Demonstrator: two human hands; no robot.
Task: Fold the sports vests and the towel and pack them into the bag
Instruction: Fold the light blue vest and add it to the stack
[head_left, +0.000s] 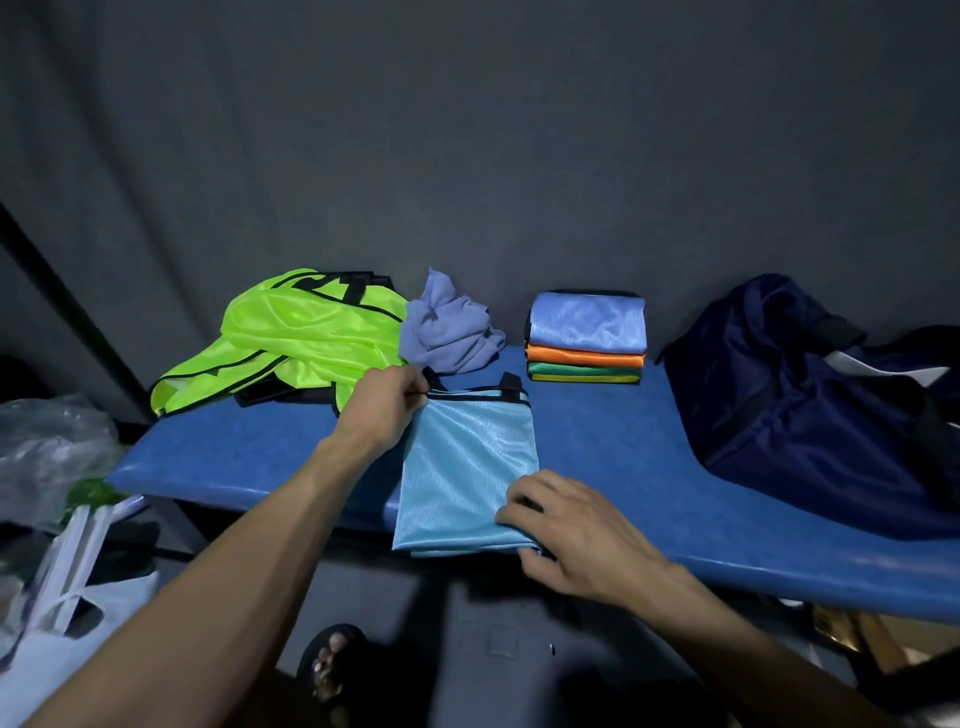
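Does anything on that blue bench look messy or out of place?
Two things are still rumpled: the neon yellow vest lies in a heap at the far left, and the purple towel is bunched beside it, unlike the neat folded stack.

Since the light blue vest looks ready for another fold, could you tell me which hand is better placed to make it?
Probably the left hand: its fingers already pinch the light blue vest at its far strap corner, while the right hand grips the near edge.
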